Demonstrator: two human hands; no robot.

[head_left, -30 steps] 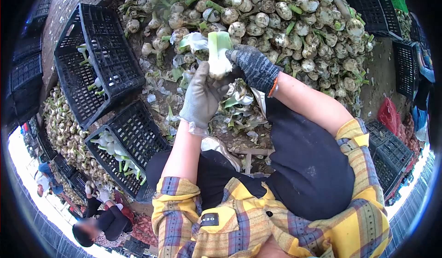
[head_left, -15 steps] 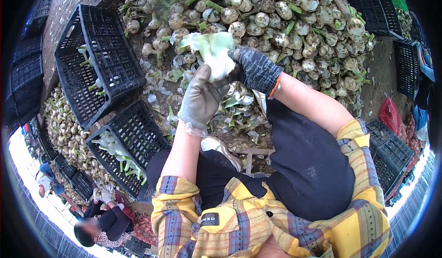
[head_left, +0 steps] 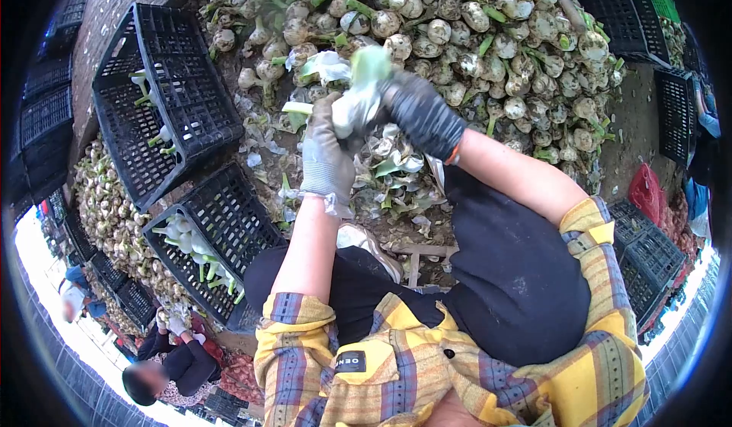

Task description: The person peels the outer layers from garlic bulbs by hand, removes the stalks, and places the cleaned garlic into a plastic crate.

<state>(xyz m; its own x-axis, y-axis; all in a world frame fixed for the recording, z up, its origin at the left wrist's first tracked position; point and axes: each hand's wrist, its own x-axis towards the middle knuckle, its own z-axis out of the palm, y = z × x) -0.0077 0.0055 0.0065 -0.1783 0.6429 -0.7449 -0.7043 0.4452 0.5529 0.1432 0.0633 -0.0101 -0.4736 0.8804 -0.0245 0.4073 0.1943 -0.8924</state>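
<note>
My left hand (head_left: 328,156), in a grey-white coated glove, is closed around a garlic bulb (head_left: 345,118) whose pale green stem (head_left: 297,107) sticks out to the left. My right hand (head_left: 423,114), in a dark knitted glove with an orange cuff edge, grips a loose sheet of garlic skin (head_left: 370,67) at the bulb's right side. Motion smears that hand and the skin, and its fingertips are partly hidden. Shed skins (head_left: 396,160) lie on the ground below. Past my hands rises a large heap of unpeeled garlic (head_left: 457,38).
Left of me, a black crate (head_left: 187,84) lies tipped with a few bulbs inside; a nearer crate (head_left: 236,213) holds several white bulbs (head_left: 187,236). Another person (head_left: 179,366) sits at lower left beside more garlic (head_left: 114,206). Crates (head_left: 644,252) and a red bag (head_left: 646,191) are at right.
The broad skin around the bulb has been pulled over to the right by my right hand. The bulb's stem now shows, pointing left. My left hand has turned slightly.
</note>
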